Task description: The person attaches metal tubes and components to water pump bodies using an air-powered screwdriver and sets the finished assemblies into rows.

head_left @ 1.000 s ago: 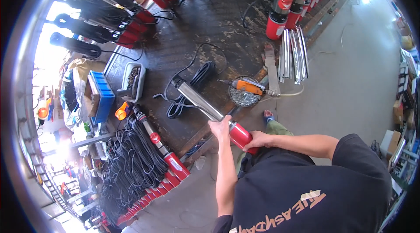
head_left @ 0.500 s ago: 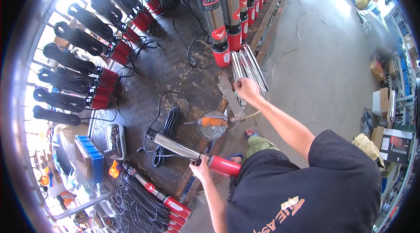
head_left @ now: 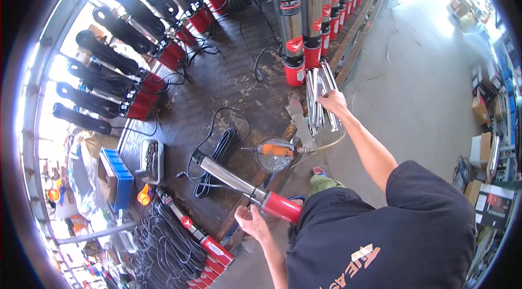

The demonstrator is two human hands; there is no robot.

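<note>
A submersible pump point(head_left: 231, 176) with a steel tube and a red end lies over the bench edge, its red end against my body. Just below its lower part is my left hand point(head_left: 253, 222), fingers loosely curled and apart, holding nothing. My right hand point(head_left: 333, 102) reaches to the bench's right edge, its fingers closed on one of the long thin metal strips point(head_left: 314, 96). Several of these shiny strips lie fanned out under it. Beside the pump rests a coil of black cable point(head_left: 222, 150). An orange power screwdriver point(head_left: 273, 149) lies across a bowl of small metal parts point(head_left: 278, 165).
Standing pumps point(head_left: 294, 33) line the bench's right edge. More red-ended pumps with bundled cables point(head_left: 111, 52) stand along the left. A grey tray point(head_left: 159, 167), a blue bin point(head_left: 124, 183) and cabled pumps point(head_left: 168, 240) are at the lower left. A flat metal bar point(head_left: 300, 120) lies near the strips.
My left hand has let go of the pump and moved slightly down from it. My right hand has moved onto the strips, which are now more spread out. The view has shifted.
</note>
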